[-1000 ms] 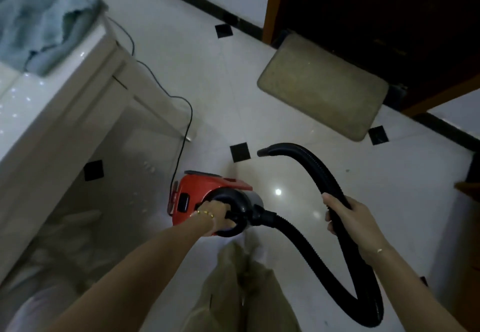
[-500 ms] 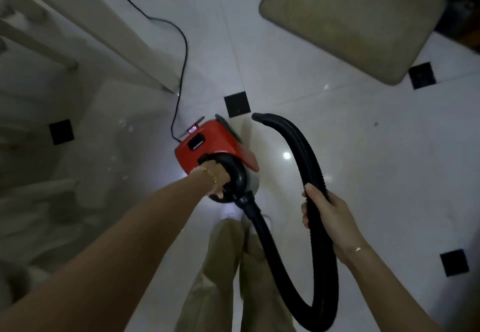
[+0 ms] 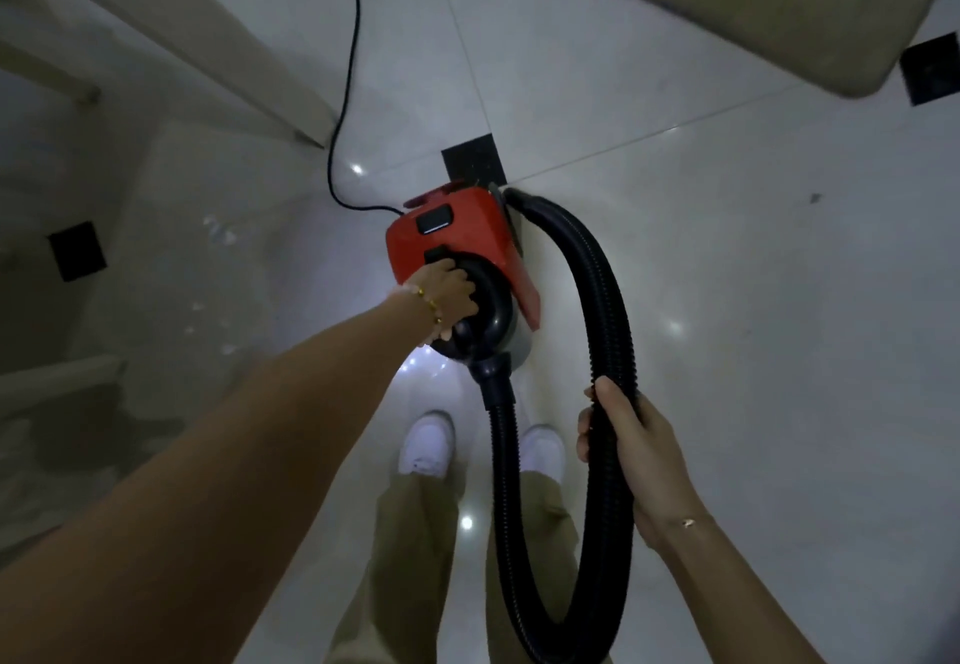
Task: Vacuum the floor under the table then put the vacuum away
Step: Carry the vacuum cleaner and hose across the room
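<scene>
While the person stands on the pale tiled floor (image 3: 779,299), the left hand (image 3: 449,294) curls its fingers round the black handle (image 3: 491,310) of the red vacuum (image 3: 467,242), which is mid-view, just ahead of the white shoes (image 3: 428,447) — whether it rests on the tiles or hangs above them cannot be told. At 4 o'clock from it, the right hand (image 3: 639,455) has its fingers clamped on the black hose (image 3: 597,273). A black cord (image 3: 357,13) runs toward 11 o'clock, past the table (image 3: 182,39) leg. A beige mat (image 3: 727,3) lies at 1 o'clock.
</scene>
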Available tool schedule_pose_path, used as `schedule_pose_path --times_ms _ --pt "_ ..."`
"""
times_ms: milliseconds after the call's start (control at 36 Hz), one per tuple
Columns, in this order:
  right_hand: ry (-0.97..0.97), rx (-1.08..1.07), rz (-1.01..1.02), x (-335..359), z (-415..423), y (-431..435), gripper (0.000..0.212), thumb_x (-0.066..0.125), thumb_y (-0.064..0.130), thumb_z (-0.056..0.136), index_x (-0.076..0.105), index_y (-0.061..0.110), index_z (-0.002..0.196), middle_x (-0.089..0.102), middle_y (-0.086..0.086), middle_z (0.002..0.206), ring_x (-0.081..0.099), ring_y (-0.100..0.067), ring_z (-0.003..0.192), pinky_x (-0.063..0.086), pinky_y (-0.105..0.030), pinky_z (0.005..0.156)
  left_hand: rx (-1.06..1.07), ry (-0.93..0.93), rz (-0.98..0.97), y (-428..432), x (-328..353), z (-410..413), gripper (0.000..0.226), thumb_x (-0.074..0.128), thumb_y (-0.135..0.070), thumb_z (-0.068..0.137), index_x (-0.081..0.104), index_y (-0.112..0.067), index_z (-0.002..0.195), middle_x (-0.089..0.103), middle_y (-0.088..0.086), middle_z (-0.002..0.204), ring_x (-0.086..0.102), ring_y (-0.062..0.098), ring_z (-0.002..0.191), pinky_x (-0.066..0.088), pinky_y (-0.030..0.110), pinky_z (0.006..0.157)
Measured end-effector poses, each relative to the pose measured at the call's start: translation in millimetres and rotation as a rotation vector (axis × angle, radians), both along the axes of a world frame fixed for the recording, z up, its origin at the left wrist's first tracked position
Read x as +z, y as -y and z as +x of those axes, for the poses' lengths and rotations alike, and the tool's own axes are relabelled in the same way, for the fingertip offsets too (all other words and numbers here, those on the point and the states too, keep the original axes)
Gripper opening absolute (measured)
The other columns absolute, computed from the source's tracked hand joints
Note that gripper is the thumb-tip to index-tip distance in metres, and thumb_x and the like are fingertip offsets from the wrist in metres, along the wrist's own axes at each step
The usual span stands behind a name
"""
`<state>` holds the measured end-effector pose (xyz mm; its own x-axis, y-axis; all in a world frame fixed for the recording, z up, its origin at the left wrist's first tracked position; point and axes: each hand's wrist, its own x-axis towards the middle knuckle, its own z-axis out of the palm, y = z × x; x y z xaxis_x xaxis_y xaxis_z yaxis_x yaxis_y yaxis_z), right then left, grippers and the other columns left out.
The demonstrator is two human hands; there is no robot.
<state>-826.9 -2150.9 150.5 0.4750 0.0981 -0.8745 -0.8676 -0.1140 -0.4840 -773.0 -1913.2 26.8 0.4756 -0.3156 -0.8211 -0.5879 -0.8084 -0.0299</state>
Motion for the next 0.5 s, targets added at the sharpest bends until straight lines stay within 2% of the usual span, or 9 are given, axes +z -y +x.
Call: schedule_pose_path --times_ms 139,250,306,361,417,500 --pt "-0.040 -0.063 0.006 -10.4 2.0 -5.8 0.029 0.058 0.036 0.090 0.063 0.008 0.098 0.058 -0.006 0.069 0.054 -0.016 0.057 0.047 -0.026 0.058 -0.026 0.005 -0.073 1.0 4.0 1.4 0.045 0.054 -0.036 0.091 0.049 -0.024 0.135 0.047 0.000 0.141 0.036 0.025 0.135 0.019 0.039 0.117" --pt "-0.049 -0.085 0.000 -13.5 6.1 -8.9 0.031 0.057 0.035 0.091 0.063 0.007 0.102 0.058 -0.007 0.074 0.054 -0.014 0.056 0.049 -0.022 0.053 0.168 0.014 -0.196 -10.2 -1.8 -15.1 0.058 0.054 -0.039 0.091 0.038 -0.020 0.143 0.033 0.002 0.152 0.018 0.022 0.145 0.010 0.040 0.119" --pt "-0.054 -0.073 -0.007 -13.7 8.1 -10.2 0.032 0.057 0.036 0.091 0.062 0.007 0.105 0.059 -0.007 0.076 0.054 -0.014 0.055 0.049 -0.021 0.051 0.362 0.076 -0.299 -13.2 -2.8 -28.8 0.068 0.054 -0.044 0.090 0.030 -0.018 0.147 0.024 0.002 0.157 0.010 0.021 0.148 0.007 0.040 0.120" --pt "-0.054 -0.067 -0.008 -13.6 9.4 -12.0 0.033 0.057 0.035 0.091 0.061 0.007 0.107 0.059 -0.008 0.077 0.053 -0.014 0.054 0.049 -0.021 0.049 0.640 0.191 -0.427 -14.2 -3.8 -42.0 0.073 0.055 -0.045 0.089 0.027 -0.014 0.148 0.022 0.005 0.158 0.012 0.024 0.148 0.009 0.038 0.120" --pt "-0.048 -0.062 -0.005 -13.3 9.9 -13.9 0.032 0.056 0.033 0.092 0.059 0.007 0.109 0.059 -0.009 0.078 0.053 -0.014 0.053 0.049 -0.021 0.048 0.932 0.303 -0.531 -16.1 -6.1 -50.2 0.070 0.058 -0.040 0.089 0.031 -0.009 0.146 0.030 0.009 0.154 0.024 0.027 0.144 0.017 0.036 0.118" --pt "-0.029 -0.032 -0.013 -13.4 10.7 -15.8 0.032 0.055 0.033 0.093 0.058 0.006 0.110 0.060 -0.010 0.082 0.054 -0.015 0.055 0.050 -0.024 0.051 1.230 0.386 -0.612 -19.4 -7.2 -46.5 0.059 0.059 -0.033 0.090 0.042 -0.007 0.139 0.046 0.011 0.141 0.043 0.028 0.129 0.034 0.034 0.109"
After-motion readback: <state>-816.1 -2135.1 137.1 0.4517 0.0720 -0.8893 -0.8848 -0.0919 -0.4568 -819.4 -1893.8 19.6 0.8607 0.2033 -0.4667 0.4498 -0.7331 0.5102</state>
